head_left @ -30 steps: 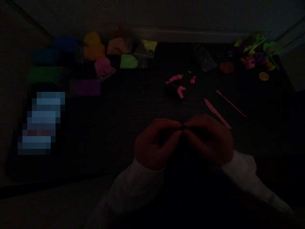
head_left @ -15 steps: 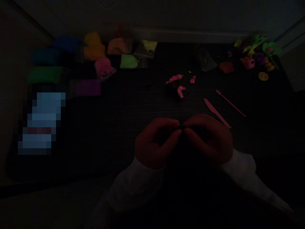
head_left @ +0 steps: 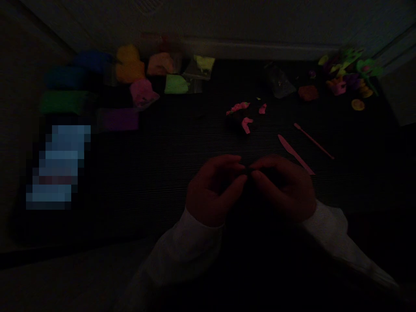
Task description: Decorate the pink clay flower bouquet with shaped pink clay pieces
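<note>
The light is very dim. My left hand [head_left: 212, 190] and my right hand [head_left: 286, 186] meet fingertip to fingertip over the near part of the table. Between them is a small dark piece [head_left: 247, 170], pinched from both sides; it may be clay, but it is too dark to be sure. Just beyond my hands sits a dark figure with a pink trim [head_left: 238, 108] and a pink forked part [head_left: 247, 125]. A small pink scrap [head_left: 262, 108] lies beside it. A pink plastic knife [head_left: 294, 153] rests close to my right hand, and a thin pink modelling tool [head_left: 313, 141] lies farther right.
Coloured clay packets line the back left, among them orange [head_left: 130, 71], light green [head_left: 176, 84], pink [head_left: 142, 92] and purple [head_left: 120, 119]. A blurred, lit phone screen [head_left: 60, 162] lies at left. Colourful clay shapes [head_left: 352, 71] crowd the back right, near a clear bag [head_left: 279, 82].
My left fingers have spread slightly, the index finger lifting from the thumb. Both hands stay together around the small dark piece. The things on the table have not moved.
</note>
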The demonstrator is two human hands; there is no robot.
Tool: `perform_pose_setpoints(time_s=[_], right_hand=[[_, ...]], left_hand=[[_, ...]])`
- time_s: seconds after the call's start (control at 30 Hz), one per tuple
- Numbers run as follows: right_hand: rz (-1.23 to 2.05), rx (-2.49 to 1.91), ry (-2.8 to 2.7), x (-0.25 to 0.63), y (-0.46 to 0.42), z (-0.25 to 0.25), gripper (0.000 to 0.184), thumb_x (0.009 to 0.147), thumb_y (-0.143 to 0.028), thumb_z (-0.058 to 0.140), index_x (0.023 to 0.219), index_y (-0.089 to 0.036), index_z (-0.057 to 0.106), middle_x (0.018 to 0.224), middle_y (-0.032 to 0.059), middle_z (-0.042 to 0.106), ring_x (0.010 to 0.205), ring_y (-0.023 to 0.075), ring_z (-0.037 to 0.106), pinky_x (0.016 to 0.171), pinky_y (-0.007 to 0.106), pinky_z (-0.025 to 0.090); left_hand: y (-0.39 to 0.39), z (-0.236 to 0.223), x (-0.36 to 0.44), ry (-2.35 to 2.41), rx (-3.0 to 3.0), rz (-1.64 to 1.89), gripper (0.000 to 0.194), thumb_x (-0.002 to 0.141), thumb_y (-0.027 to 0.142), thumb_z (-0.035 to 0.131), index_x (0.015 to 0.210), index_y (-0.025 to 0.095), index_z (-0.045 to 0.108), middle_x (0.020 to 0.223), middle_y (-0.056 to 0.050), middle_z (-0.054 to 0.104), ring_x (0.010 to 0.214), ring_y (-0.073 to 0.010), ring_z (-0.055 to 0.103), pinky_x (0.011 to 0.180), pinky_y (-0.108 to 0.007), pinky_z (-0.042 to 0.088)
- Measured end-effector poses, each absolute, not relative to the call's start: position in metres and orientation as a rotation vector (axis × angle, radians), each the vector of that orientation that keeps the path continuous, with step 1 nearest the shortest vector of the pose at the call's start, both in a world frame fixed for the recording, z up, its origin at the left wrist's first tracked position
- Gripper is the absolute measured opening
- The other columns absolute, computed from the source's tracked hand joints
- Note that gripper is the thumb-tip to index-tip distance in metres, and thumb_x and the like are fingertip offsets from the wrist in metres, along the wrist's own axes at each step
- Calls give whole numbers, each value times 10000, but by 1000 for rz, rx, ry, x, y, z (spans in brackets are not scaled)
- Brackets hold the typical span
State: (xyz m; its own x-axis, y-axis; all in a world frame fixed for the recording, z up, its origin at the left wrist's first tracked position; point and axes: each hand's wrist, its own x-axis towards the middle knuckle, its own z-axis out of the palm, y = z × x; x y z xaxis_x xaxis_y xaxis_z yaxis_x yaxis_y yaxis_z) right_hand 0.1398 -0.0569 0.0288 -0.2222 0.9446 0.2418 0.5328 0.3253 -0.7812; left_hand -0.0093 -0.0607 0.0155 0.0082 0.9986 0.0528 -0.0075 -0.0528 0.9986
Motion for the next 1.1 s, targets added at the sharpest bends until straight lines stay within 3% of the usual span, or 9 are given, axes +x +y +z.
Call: perform_pose_setpoints(time_s=[1.1], right_hand=[[746, -1289, -1967, 139, -56, 30, 83, 756, -193, 509, 815, -180, 567, 751, 16, 618, 689, 125, 564, 639, 265, 434]], left_hand=[[-62, 16, -11, 1250, 1364, 1137, 302, 655, 121, 595, 938, 226, 581, 774, 5, 610, 691, -113, 581, 652, -226, 483]])
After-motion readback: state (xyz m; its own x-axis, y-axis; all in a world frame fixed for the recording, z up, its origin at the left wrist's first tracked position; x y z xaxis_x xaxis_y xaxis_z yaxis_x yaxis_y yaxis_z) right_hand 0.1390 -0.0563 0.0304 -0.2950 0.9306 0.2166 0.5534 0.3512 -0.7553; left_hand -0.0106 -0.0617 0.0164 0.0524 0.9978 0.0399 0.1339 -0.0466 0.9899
